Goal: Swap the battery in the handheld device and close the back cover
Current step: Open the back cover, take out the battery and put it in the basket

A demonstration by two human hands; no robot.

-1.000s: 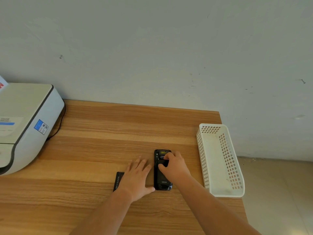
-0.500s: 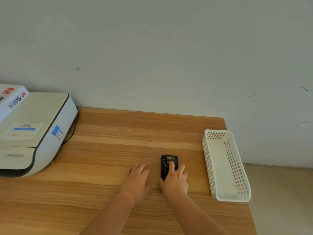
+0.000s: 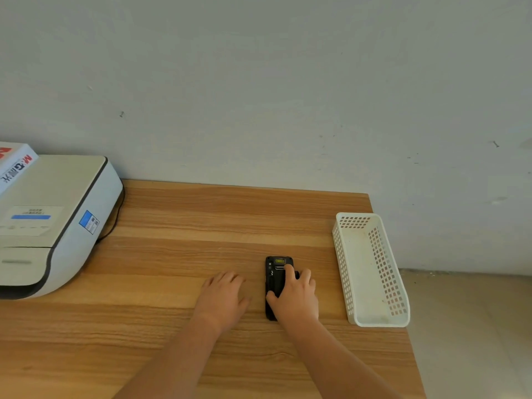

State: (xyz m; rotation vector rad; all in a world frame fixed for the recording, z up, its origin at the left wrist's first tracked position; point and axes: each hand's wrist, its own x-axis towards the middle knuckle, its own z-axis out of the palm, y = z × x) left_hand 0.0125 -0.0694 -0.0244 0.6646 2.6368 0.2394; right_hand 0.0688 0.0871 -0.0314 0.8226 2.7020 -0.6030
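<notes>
The black handheld device (image 3: pixel 275 279) lies back-up on the wooden table (image 3: pixel 178 254), with a yellow label near its top end. My right hand (image 3: pixel 296 298) lies over its lower and right part. The thumb rests near the left edge, the index fingertip presses just below the label, and the other fingers curl over the right side. My left hand (image 3: pixel 223 298) lies flat on the table just left of the device, apart from it. No battery shows; whatever is under the left palm is hidden.
A white perforated plastic basket (image 3: pixel 371 272), with nothing in it, stands at the table's right edge, close to my right hand. A grey-white printer (image 3: pixel 51 220) with a box on top fills the left side, its cable trailing behind. The wall runs along the back.
My right hand slid up the device, the index finger now near the top end. The black flat piece seen by my left wrist a second ago is out of sight. The view shifted.
</notes>
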